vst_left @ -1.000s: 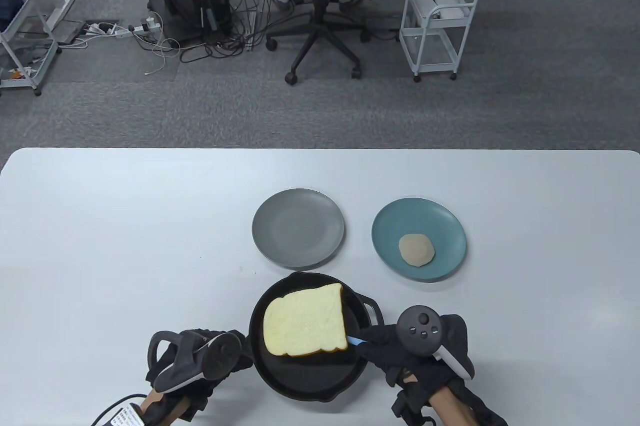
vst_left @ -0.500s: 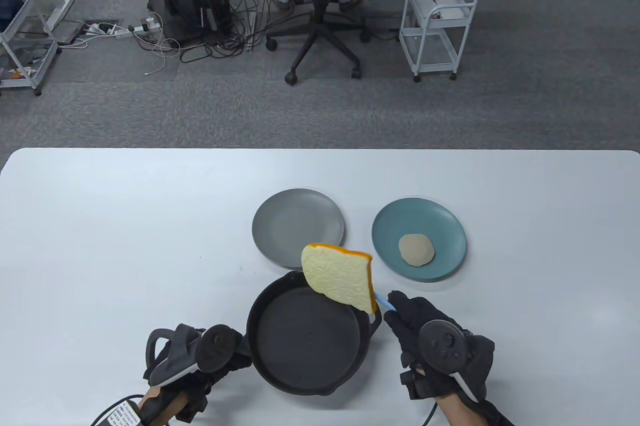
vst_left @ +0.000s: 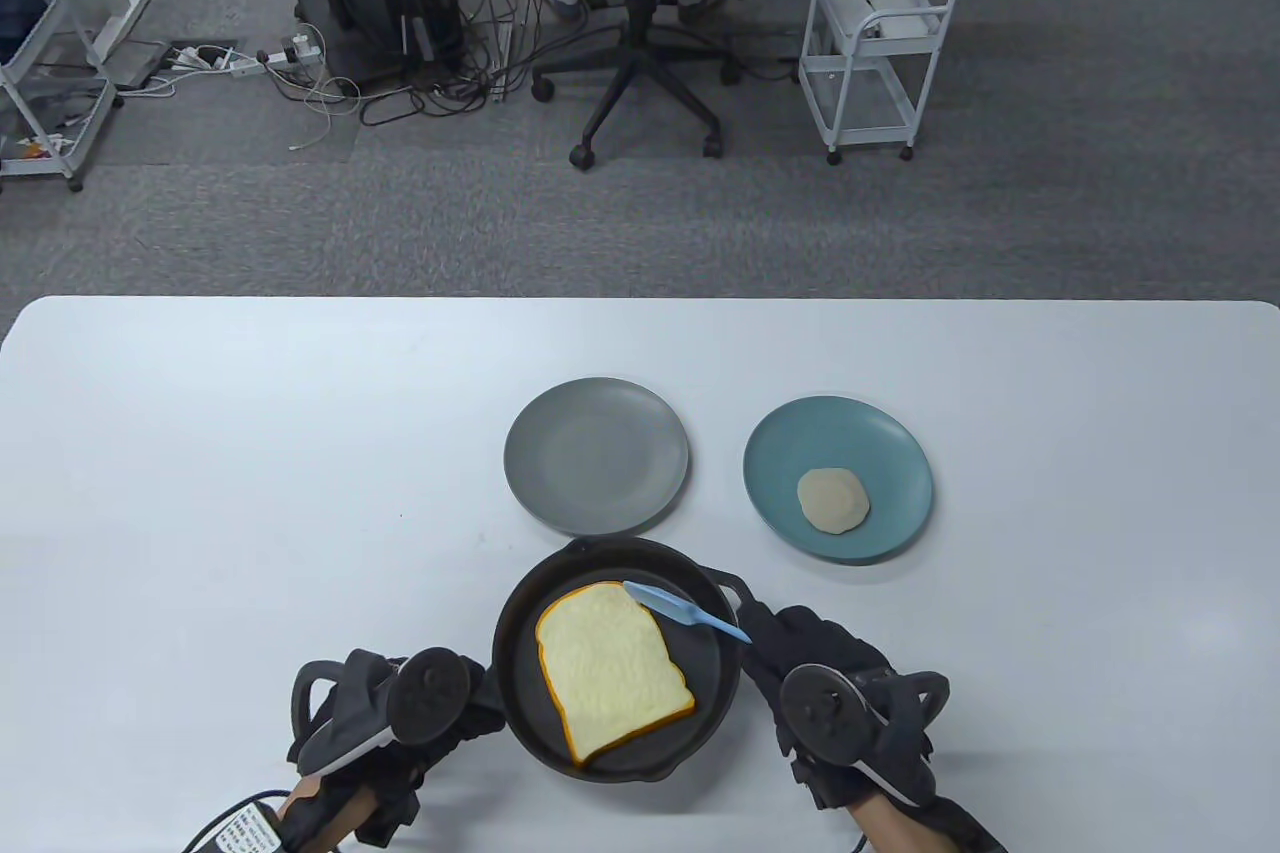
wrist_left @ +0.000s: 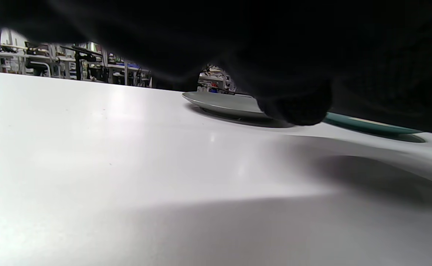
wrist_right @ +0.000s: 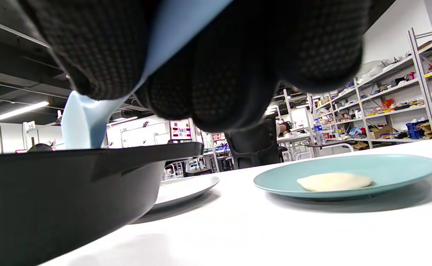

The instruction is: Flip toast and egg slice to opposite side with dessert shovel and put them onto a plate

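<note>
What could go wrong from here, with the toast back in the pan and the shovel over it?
The dessert shovel has a narrow blade and the toast is far wider, so it could tip off on the way to the grey plate.

The toast lies against the pan wall nearest the person, so sliding the blade under may just push it against the wall.

The left hand steadies the pan; if it slackens, the pan may shift.

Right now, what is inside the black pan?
The toast lies flat in the pan, with the blue dessert shovel blade above its far corner. Whatever is beneath the toast is covered.
</note>
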A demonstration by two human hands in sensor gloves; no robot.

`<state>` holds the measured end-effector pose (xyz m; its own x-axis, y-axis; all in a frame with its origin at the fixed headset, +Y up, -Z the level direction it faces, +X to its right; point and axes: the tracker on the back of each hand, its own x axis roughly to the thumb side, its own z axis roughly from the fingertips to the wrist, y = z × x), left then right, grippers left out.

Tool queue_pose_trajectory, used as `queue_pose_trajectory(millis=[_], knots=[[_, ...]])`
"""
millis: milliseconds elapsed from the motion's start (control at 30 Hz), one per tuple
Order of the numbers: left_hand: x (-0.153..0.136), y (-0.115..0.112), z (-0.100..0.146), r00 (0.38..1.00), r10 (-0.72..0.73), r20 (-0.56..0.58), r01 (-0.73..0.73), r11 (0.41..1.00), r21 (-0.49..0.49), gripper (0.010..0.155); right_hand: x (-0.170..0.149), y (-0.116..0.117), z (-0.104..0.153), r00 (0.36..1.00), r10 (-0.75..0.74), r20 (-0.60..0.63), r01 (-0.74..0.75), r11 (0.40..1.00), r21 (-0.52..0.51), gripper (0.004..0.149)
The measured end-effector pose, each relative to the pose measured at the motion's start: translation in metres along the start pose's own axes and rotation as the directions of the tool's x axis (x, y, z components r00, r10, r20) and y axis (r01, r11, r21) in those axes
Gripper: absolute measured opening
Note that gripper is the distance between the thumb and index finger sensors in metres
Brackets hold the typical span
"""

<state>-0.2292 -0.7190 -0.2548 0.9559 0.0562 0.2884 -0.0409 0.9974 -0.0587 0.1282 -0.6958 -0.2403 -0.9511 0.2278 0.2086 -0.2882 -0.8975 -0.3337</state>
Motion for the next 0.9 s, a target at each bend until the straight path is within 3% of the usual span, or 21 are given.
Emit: queue_pose_trajectory(millis=[233,700,900], knots=[[0.001,0.0,0.001,1.0,-0.022,-0.001,0.022,1.0,0.012,0.049,0.0,-0.002,0.0,1.0,-0.01,-0.003,0.01,1.0,0.024,0.046],[0.002,0.001,0.002,0.999,-0.049,0.002,0.049,0.998,0.034,0.049,-0.017,-0.015,-0.008,0.991,0.05,-0.125,-0.026,0.983,0.183,0.047],[0.005,0.003,0.004,0.997,-0.074,0.015,0.072,0.994,0.081,0.048,-0.007,-0.014,-0.006,0.989,0.146,-0.021,-0.138,0.965,0.224,0.047]])
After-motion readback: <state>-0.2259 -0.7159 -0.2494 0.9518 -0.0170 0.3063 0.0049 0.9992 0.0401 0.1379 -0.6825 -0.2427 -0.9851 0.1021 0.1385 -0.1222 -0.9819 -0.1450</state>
